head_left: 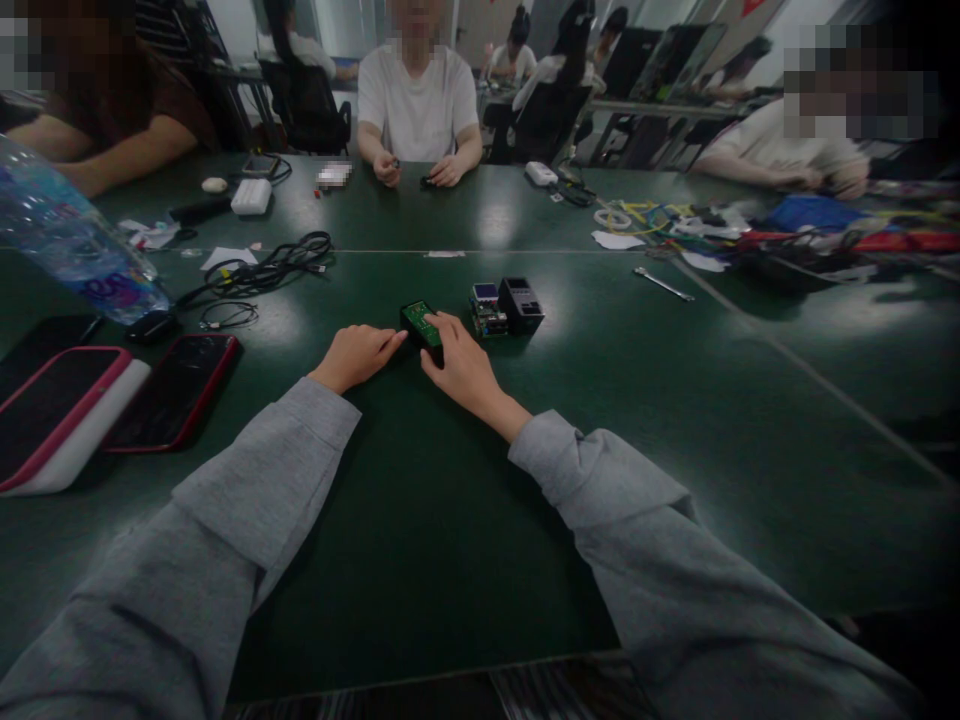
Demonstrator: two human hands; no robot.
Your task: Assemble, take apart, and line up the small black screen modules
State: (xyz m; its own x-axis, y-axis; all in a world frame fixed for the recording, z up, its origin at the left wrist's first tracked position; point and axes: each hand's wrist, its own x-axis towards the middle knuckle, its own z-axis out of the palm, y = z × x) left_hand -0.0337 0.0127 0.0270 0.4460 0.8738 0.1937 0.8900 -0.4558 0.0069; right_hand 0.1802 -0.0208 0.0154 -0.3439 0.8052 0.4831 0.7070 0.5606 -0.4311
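Observation:
A green circuit board (417,318) sits in a small black case (429,350) on the table in front of me. My right hand (466,368) grips it from the right, with fingertips over the board and the thumb at the near side. From the left, my left hand (358,356) has its fingers curled, its thumb and fingertip meeting the case's left edge. Just right of them stand a second bare circuit board with a small screen (487,308) and an upright black case (522,305).
At left lie phones in red cases (176,390), a tilted water bottle (82,240) and black cables (277,265). A wrench (664,284) and a pile of coloured wires (780,230) are at right. Several people sit around and beyond the table (420,520).

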